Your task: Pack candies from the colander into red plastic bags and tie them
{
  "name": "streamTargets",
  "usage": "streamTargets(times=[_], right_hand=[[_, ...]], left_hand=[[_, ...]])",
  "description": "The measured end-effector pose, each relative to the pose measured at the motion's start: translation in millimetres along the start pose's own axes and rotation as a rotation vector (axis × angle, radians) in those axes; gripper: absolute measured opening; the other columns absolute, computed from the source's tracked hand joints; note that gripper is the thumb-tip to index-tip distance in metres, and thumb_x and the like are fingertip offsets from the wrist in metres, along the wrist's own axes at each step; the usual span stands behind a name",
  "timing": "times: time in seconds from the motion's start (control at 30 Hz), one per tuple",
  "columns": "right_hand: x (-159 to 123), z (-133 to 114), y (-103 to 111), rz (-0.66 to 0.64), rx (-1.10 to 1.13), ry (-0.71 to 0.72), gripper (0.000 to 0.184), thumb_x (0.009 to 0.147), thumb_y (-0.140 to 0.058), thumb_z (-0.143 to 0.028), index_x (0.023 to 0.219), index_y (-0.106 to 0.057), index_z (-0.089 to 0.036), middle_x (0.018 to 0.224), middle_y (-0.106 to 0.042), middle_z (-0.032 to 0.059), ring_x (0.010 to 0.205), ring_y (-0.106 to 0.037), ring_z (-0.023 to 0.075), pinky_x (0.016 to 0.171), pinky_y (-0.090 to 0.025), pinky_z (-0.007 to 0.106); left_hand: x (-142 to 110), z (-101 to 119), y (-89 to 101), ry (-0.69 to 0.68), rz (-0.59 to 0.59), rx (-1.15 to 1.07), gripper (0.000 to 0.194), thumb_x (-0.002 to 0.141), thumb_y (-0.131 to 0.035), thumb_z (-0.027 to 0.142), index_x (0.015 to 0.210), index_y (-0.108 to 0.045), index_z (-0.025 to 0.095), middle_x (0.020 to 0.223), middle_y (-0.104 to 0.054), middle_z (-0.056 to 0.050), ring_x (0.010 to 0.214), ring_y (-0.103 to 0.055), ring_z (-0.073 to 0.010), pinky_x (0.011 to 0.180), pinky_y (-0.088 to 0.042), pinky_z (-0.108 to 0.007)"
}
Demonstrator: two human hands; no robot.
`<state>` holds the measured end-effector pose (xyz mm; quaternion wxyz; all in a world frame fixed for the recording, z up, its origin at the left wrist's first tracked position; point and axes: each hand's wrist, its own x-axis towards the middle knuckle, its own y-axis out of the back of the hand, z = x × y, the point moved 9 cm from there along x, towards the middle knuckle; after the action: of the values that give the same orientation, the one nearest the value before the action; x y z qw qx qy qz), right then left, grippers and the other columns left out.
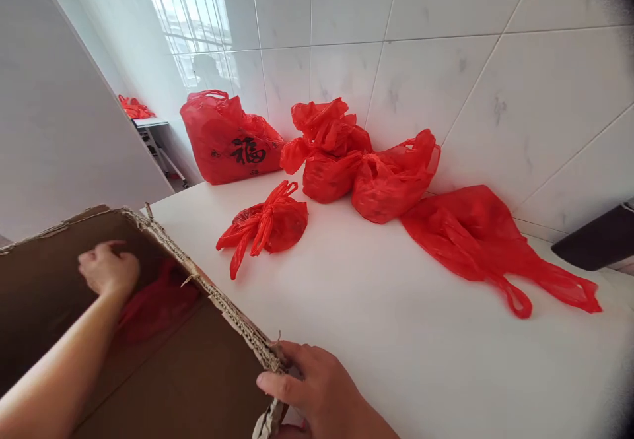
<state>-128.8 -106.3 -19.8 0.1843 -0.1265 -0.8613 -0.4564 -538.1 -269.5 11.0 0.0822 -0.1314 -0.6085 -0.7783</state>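
Left grip: left hand (107, 269) inside the cardboard box, fingers loosely curled and partly open, with nothing visible in its hold.

Right grip: right hand (312, 379) closed on the box's torn corrugated edge, thumb and fingers pinching the cardboard at the near corner.

Box: cardboard box (198, 373) at near left, open and brown inside, with its edge resting against the tabletop's near left side.

In the box: red plastic bag (158, 300) lying inside, just beside the left hand and not visibly touched by it.

Tabletop: white tabletop (396, 360) running from near to far along a wall of white marble-look tiles (436, 76).

Nearest bag: knotted red bag (262, 224), handles tied, sitting alone just right of the box.

Along the wall: red bag printed with a black 福 character (230, 138) at far left, then a bunched red bag (327, 148) touching a fuller red bag (393, 178).

Right side: flat red bag (490, 247) spread out, handles toward the near right; dark object (597, 237) at the right edge.

Far left: red bags (133, 107) on a small table (148, 123) beneath a barred window (191, 23).
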Motion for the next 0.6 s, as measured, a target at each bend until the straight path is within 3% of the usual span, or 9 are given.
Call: streamTargets(times=[0.07, 0.17, 0.23, 0.33, 0.43, 0.6], right_hand=[[0.5, 0.1, -0.7, -0.037, -0.002, -0.015, 0.064, 0.071, -0.077, -0.052, 0.127, -0.051, -0.035, 0.132, -0.054, 0.0046, 0.09, -0.061, 0.0176, 0.081, -0.05, 0.031], [0.9, -1.0, 0.7, -0.056, 0.002, -0.024, 0.066, 0.072, -0.076, -0.056, 0.129, -0.05, -0.035, 0.134, -0.052, 0.005, 0.095, -0.062, 0.0183, 0.084, -0.05, 0.031], [0.9, -2.2, 2.3, -0.033, 0.008, -0.013, 0.067, 0.071, -0.075, -0.059, 0.129, -0.05, -0.035, 0.133, -0.052, 0.0044, 0.099, -0.062, 0.0186, 0.087, -0.05, 0.031], [1.2, -1.1, -1.5, -0.018, 0.001, -0.003, 0.064, 0.074, -0.071, -0.063, 0.127, -0.05, -0.035, 0.131, -0.054, 0.0036, 0.1, -0.061, 0.018, 0.089, -0.049, 0.031], [2.2, 0.4, -7.4, -0.015, -0.016, 0.018, 0.063, 0.075, -0.066, -0.068, 0.126, -0.051, -0.033, 0.126, -0.056, 0.004, 0.095, -0.061, 0.0173, 0.085, -0.049, 0.031], [2.4, 1.1, -6.7, -0.011, 0.001, 0.015, 0.062, 0.077, -0.065, -0.067, 0.127, -0.051, -0.034, 0.125, -0.056, 0.0042, 0.096, -0.061, 0.0178, 0.084, -0.049, 0.03]], left_hand=[[6.1, 36.5, 41.5, -0.045, 0.135, -0.091, 0.037, 0.101, -0.036, 0.03, 0.132, -0.043, 0.012, 0.137, -0.048, -0.017, 0.132, -0.042, -0.0297, 0.097, -0.046, -0.046], [-6.6, 125.1, 73.1, -0.304, 0.082, -0.175, 0.039, 0.101, -0.025, 0.033, 0.131, -0.041, 0.013, 0.13, -0.055, -0.013, 0.111, -0.058, -0.0196, 0.091, -0.047, -0.032], [-34.0, 190.2, 71.0, -0.519, -0.055, -0.167, 0.04, 0.099, -0.031, 0.043, 0.125, -0.05, 0.019, 0.117, -0.065, -0.005, 0.098, -0.063, -0.0159, 0.082, -0.047, -0.026], [-81.4, 261.4, 45.5, -0.721, -0.26, -0.054, 0.045, 0.09, -0.046, 0.057, 0.105, -0.065, 0.02, 0.092, -0.072, -0.007, 0.089, -0.066, -0.0236, 0.076, -0.047, -0.032], [-104.9, 291.4, 21.3, -0.76, -0.364, 0.074, 0.052, 0.084, -0.054, 0.063, 0.098, -0.068, 0.015, 0.091, -0.072, -0.013, 0.087, -0.066, -0.0267, 0.079, -0.049, -0.041], [-105.3, 288.2, 13.1, -0.782, -0.399, 0.156, 0.052, 0.085, -0.057, 0.056, 0.117, -0.061, 0.016, 0.107, -0.069, -0.014, 0.097, -0.066, -0.028, 0.083, -0.049, -0.043]])
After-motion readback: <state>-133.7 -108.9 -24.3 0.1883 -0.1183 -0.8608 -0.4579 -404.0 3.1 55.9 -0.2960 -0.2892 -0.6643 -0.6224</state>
